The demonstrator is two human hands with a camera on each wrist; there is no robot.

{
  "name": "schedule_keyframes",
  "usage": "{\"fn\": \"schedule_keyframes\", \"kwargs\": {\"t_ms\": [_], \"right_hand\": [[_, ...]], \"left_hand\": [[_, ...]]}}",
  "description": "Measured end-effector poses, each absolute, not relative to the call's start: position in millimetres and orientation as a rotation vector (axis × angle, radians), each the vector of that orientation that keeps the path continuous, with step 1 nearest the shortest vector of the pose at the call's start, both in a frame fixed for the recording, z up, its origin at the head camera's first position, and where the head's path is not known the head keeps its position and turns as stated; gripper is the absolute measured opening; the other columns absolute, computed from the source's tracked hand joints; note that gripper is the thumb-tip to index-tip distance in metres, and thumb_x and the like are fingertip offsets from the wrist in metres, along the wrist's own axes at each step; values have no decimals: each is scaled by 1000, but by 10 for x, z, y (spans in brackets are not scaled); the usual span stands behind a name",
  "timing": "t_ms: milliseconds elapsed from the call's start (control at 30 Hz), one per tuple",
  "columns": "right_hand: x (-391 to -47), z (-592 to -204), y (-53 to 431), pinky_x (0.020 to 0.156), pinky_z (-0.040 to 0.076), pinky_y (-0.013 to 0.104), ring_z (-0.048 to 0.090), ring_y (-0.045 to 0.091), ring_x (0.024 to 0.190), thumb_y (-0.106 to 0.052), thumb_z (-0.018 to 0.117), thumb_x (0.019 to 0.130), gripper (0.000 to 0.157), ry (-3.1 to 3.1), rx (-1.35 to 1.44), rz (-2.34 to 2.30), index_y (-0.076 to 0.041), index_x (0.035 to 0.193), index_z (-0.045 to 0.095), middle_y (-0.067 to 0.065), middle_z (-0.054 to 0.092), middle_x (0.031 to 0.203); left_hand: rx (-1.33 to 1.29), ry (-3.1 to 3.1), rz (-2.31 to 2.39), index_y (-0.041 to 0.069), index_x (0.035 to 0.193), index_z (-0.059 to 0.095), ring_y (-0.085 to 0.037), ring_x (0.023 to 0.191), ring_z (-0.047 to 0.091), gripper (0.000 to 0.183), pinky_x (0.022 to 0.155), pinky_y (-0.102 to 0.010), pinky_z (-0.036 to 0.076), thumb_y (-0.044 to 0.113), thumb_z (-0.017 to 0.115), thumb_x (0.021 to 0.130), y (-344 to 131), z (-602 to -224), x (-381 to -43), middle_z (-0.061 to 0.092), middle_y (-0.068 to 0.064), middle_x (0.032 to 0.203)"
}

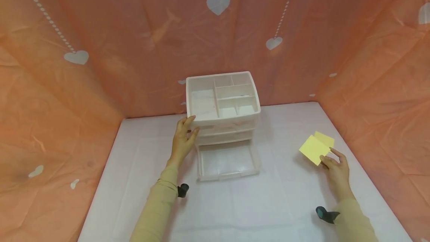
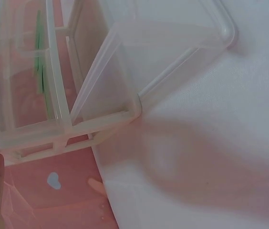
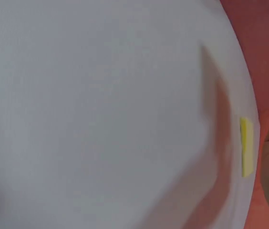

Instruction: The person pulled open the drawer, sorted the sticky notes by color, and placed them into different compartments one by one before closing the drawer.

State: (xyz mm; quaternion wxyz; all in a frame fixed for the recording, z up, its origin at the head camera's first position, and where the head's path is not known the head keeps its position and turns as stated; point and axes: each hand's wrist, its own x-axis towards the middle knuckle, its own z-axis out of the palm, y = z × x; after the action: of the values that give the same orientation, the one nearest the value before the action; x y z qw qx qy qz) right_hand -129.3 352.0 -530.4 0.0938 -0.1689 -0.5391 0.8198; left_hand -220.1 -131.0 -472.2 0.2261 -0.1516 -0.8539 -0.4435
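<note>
A white plastic drawer organizer point(image 1: 223, 118) stands at the back middle of the table, with a divided tray on top. Its see-through bottom drawer point(image 1: 229, 176) is pulled out toward me. My left hand point(image 1: 182, 142) rests its fingers on the organizer's front left corner, just under the top rim. Over on the right, my right hand point(image 1: 337, 169) pinches a yellow sticky note pad point(image 1: 314, 150) by its edge, above the table. A second yellow sticky note pad point(image 3: 247, 147) lies on the table, partly behind the held one in the head view.
Through the clear drawer front, a thin green strip point(image 2: 39, 52) shows in the left wrist view. The white table point(image 1: 268, 212) meets orange cloth point(image 1: 161, 40) with white hearts at the back and both sides. Black wrist-camera parts point(image 1: 183, 190) stick out beside the sleeves.
</note>
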Motion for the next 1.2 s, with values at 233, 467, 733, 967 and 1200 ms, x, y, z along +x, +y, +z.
{"fn": "schedule_keyframes", "kwargs": {"t_ms": [233, 467, 733, 967, 1200], "right_hand": [[-1378, -5157, 3273, 60, 53, 13, 62, 4, 63, 7, 55, 88, 39, -1640, -305, 2425, -21, 114, 47, -7, 68, 72], [-1452, -5040, 3049, 62, 53, 15, 63, 6, 68, 13, 47, 90, 41, -1594, -68, 2531, -16, 119, 48, -4, 69, 76], [-1560, -4958, 2736, 64, 51, 15, 59, 6, 68, 12, 46, 91, 42, -1662, 29, 2592, -15, 123, 45, -6, 67, 75], [-1656, -4957, 2475, 67, 52, 15, 58, 4, 67, 6, 52, 91, 41, -1885, 67, 2513, -14, 125, 45, -10, 65, 75], [-1751, -4992, 2198, 67, 53, 16, 59, 3, 68, 1, 59, 88, 43, -2100, 54, 2428, -13, 126, 43, -12, 64, 75]], "left_hand": [[-427, -2357, -1218, 19, 131, 44, -36, 91, 59, 42, 75, -49, 56, 17, 60, 91, -1304, -4716, -2206, 43, -19, 125], [-411, -2370, -1233, 21, 131, 44, -36, 91, 59, 43, 72, -49, 56, 18, 59, 92, -1299, -4732, -2202, 42, -18, 127], [-412, -2351, -1216, 20, 131, 44, -34, 89, 60, 43, 68, -44, 57, 17, 60, 91, -1299, -4745, -2204, 43, -18, 126], [-423, -2363, -1205, 21, 132, 43, -34, 89, 60, 43, 65, -41, 57, 18, 59, 92, -1302, -4745, -2201, 42, -18, 127], [-419, -2360, -1208, 21, 132, 43, -33, 90, 60, 44, 63, -39, 57, 18, 60, 92, -1307, -4740, -2199, 42, -16, 128]]}}
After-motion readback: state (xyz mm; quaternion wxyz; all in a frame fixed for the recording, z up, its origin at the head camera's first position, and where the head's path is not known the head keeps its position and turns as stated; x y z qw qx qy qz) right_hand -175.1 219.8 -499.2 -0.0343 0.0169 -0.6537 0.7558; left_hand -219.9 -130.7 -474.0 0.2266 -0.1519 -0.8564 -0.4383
